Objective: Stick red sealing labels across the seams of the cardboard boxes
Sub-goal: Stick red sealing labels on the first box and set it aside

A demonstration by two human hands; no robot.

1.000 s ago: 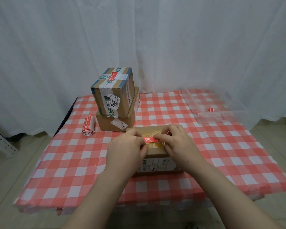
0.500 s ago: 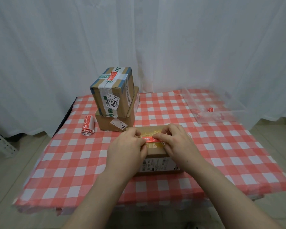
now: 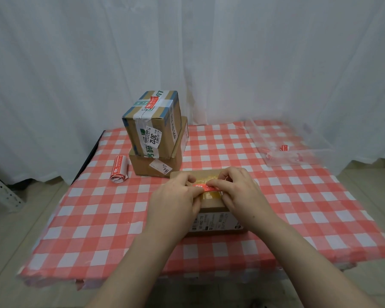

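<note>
Two grips: left hand (image 3: 176, 197) and right hand (image 3: 239, 192) each pinch one end of red label (image 3: 206, 187) over box (image 3: 211, 211) seam. Advised: hold taut, lay square, press centre outward.

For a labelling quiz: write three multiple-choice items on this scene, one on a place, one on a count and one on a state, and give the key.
1. Where does the roll of labels lie?
A. left of the stacked boxes
B. right of them
C. on top of them

2. How many boxes are on the table?
A. two
B. three
C. five

3. How is the red label on the near box held?
A. the left hand and the right hand both pinch it
B. only one hand touches it
C. no hand touches it

Key:
1 A: the roll lies on the checked cloth to the left of the stack.
2 B: there are two stacked boxes plus the near one.
3 A: each hand holds one end of the label on the box top.
</note>
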